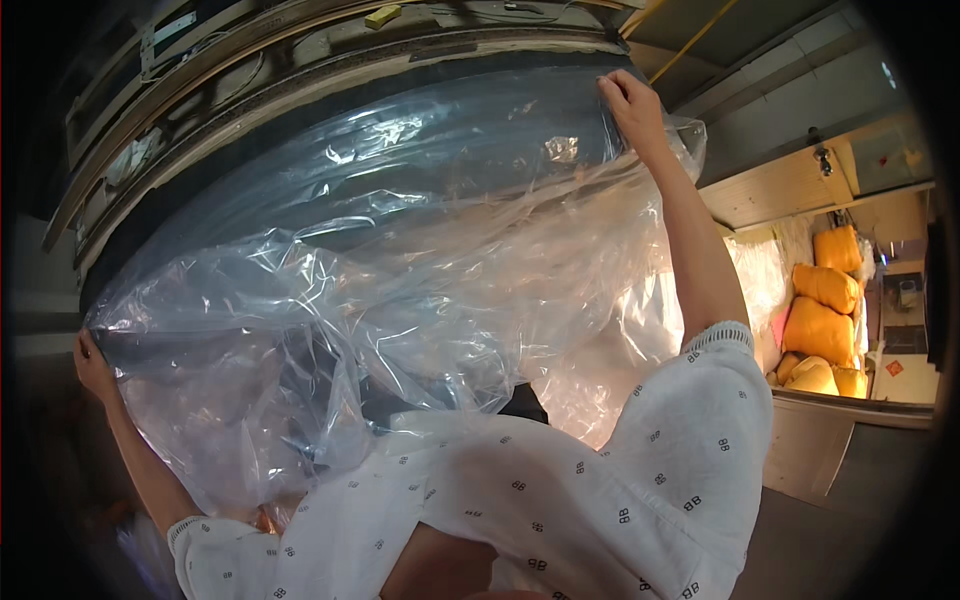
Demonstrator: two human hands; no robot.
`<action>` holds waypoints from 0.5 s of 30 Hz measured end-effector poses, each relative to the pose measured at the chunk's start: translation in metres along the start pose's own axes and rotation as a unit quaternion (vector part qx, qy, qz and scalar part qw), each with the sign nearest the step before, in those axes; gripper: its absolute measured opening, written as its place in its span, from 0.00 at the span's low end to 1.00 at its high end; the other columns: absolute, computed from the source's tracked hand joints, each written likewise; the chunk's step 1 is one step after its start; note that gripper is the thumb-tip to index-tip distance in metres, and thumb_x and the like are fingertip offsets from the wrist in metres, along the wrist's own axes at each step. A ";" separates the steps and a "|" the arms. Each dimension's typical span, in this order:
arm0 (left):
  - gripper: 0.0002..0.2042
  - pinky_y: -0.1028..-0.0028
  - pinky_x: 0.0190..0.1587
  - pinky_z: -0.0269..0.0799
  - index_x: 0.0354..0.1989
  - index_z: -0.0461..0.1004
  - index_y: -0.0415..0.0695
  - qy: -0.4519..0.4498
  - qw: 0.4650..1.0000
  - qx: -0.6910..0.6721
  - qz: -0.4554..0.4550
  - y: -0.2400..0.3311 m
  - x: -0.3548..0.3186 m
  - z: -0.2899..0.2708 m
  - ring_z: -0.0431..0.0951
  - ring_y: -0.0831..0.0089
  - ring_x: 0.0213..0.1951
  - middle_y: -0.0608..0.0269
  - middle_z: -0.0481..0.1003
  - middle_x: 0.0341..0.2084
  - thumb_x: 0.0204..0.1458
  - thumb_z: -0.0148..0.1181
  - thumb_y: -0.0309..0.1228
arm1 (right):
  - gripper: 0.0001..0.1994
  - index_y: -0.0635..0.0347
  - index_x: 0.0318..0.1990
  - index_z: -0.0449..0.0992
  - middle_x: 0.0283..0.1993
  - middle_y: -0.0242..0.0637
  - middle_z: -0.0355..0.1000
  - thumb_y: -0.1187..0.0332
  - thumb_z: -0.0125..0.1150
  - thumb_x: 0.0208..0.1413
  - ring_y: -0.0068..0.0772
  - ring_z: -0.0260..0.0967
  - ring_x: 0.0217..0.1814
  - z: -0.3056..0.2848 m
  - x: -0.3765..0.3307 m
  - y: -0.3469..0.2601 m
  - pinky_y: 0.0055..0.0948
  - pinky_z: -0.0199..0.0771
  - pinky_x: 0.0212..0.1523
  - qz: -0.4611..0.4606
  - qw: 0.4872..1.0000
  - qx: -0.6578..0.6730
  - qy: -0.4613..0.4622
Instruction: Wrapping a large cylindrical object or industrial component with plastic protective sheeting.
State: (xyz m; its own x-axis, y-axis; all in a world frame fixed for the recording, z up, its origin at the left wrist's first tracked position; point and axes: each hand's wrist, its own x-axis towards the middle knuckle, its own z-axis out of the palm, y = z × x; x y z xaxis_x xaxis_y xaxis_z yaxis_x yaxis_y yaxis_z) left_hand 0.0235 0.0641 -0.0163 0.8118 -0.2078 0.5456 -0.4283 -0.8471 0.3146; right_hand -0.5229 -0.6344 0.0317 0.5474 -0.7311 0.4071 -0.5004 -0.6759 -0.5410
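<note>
A wide sheet of clear plastic film [420, 270] stretches between my two hands, crumpled and shiny, and hangs down in front of my white patterned shirt. My left hand [95, 368], out at the far left, pinches the film's left edge. Up at the top right, my right hand [632, 108] is closed on the film's far right edge, with the arm reaching forward. Beneath the upper part of the film lies a dark surface [150, 215], seen through it. Whether the film is a bag or a single layer I cannot tell.
A long rail [330, 85] with a ledge runs along the far side, with a small yellow block [382, 17] on it. To the right, a wooden-looking panel [780, 185] stands above an opening where several stuffed orange bundles [820, 330] are piled.
</note>
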 end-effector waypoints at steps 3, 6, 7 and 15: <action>0.16 0.74 0.44 0.65 0.45 0.71 0.39 -0.018 0.995 -0.094 -0.005 -0.026 0.009 -0.017 0.72 0.69 0.42 0.58 0.73 0.40 0.56 0.48 0.38 | 0.11 0.61 0.31 0.72 0.23 0.37 0.69 0.62 0.56 0.50 0.31 0.66 0.25 0.025 0.017 0.000 0.26 0.64 0.29 -0.022 0.998 -0.062 0.022; 0.16 0.77 0.43 0.65 0.47 0.69 0.38 -0.101 0.859 -0.451 -0.220 0.031 -0.015 -0.082 0.71 0.74 0.41 0.61 0.72 0.40 0.56 0.48 0.37 | 0.12 0.60 0.32 0.73 0.25 0.36 0.71 0.60 0.58 0.48 0.27 0.68 0.27 0.030 0.025 -0.003 0.24 0.64 0.30 0.001 0.997 -0.082 0.002; 0.16 0.78 0.42 0.65 0.48 0.68 0.38 -0.116 0.841 -0.473 -0.237 0.041 -0.023 -0.101 0.71 0.75 0.40 0.62 0.72 0.39 0.56 0.49 0.36 | 0.11 0.56 0.33 0.74 0.26 0.34 0.72 0.59 0.57 0.47 0.31 0.69 0.29 0.031 0.029 0.002 0.28 0.65 0.31 0.001 0.997 -0.072 -0.009; 0.15 0.78 0.43 0.65 0.44 0.70 0.40 -0.262 0.834 -0.424 -0.236 -0.041 -0.078 -0.172 0.70 0.78 0.39 0.66 0.71 0.36 0.55 0.51 0.38 | 0.08 0.59 0.34 0.73 0.26 0.24 0.66 0.67 0.59 0.47 0.16 0.59 0.29 0.049 0.059 0.023 0.18 0.60 0.30 -0.019 0.953 0.227 -0.198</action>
State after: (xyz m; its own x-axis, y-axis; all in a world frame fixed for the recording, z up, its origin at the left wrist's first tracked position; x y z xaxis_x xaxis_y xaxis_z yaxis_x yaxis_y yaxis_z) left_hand -0.0908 0.1994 0.0614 0.9365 -0.3223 -0.1383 0.0410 -0.2910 0.9558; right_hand -0.4693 -0.6881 0.0071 0.8148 -0.5540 0.1707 -0.1828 -0.5249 -0.8313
